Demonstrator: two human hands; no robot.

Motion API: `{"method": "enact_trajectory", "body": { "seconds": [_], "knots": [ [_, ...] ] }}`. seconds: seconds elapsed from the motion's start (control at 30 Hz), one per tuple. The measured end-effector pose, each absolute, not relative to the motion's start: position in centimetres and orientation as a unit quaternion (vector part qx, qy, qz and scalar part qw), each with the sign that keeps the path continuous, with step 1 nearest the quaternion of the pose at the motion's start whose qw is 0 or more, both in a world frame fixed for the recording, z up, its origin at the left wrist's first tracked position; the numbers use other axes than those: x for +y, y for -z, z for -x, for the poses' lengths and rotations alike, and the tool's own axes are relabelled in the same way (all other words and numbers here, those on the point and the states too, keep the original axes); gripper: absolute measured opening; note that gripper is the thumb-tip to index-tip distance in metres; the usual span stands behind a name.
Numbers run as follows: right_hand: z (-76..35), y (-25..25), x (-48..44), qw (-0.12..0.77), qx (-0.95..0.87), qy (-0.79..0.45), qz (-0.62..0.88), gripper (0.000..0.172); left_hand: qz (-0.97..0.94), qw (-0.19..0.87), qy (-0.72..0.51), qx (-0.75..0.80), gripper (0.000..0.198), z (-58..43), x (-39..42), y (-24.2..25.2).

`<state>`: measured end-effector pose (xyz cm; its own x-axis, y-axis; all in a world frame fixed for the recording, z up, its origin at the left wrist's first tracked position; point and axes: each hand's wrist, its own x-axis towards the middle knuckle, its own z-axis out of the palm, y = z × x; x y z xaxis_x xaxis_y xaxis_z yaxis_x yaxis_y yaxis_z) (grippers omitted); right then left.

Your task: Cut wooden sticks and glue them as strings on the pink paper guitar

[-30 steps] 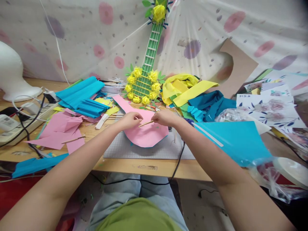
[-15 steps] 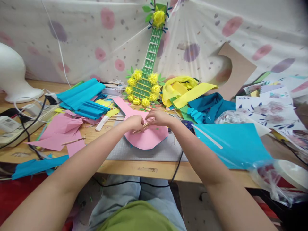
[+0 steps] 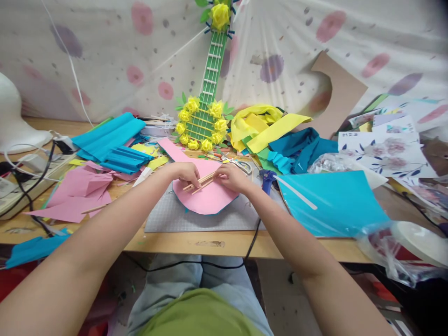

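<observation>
A pink guitar-shaped cutout (image 3: 210,200) with a blue edge lies on the grey cutting mat (image 3: 164,219) in front of me. Over its round body, several thin wooden sticks (image 3: 203,182) run slantwise between my hands. My left hand (image 3: 188,173) pinches their left ends, fingers bent downward. At the right ends, my right hand (image 3: 229,177) grips the same sticks between thumb and fingers. Both hands are low over the pink surface; whether the sticks touch it I cannot tell. Behind stands a green paper guitar (image 3: 210,84) trimmed with yellow paper roses.
Scissors (image 3: 241,165) and a blue glue gun (image 3: 268,181) lie right of the cutout. Blue sheets (image 3: 336,200) and yellow crepe paper (image 3: 276,130) are on the right. Pink scraps (image 3: 73,193), blue crepe paper (image 3: 108,140) and a power strip (image 3: 42,182) sit left. A black cord (image 3: 245,261) hangs over the table edge.
My hands have moved apart along the sticks, my right hand going rightward, so more of the sticks shows. The scissors and glue gun have come into clearer view. The camera has shifted slightly.
</observation>
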<state>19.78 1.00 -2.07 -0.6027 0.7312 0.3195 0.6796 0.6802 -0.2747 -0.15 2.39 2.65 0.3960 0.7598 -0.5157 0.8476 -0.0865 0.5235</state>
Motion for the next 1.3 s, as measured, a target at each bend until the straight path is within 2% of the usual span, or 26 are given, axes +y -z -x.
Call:
{"method": "enact_trajectory", "body": {
  "seconds": [0.27,0.53,1.0,1.1,1.23,1.3],
  "knots": [
    [-19.9,1.3,1.8,0.107,-0.924,-0.072,0.361,0.014,-0.739,0.344,0.02,0.578,0.017,0.5,2.5,-3.5],
    [-20.6,-0.6,1.1,0.018,-0.932,-0.087,0.351,0.016,-0.693,0.374,-0.054,0.614,0.026,0.9,2.2,-2.3],
    [-20.6,-1.3,1.0,-0.006,-0.919,-0.115,0.377,0.016,-0.718,0.357,-0.006,0.597,0.022,1.0,2.4,-2.4],
    [-21.0,-1.8,1.2,0.041,-0.912,-0.125,0.388,0.02,-0.722,0.364,0.0,0.589,0.026,1.2,2.8,-2.0],
    [-21.3,-1.8,2.3,0.193,-0.861,-0.128,0.453,0.024,-0.713,0.389,0.004,0.584,0.031,1.1,3.0,-2.2],
    [-21.2,-1.3,2.8,0.234,-0.837,-0.133,0.477,0.022,-0.715,0.395,0.021,0.577,0.034,0.7,2.9,-2.5]
  ]
}}
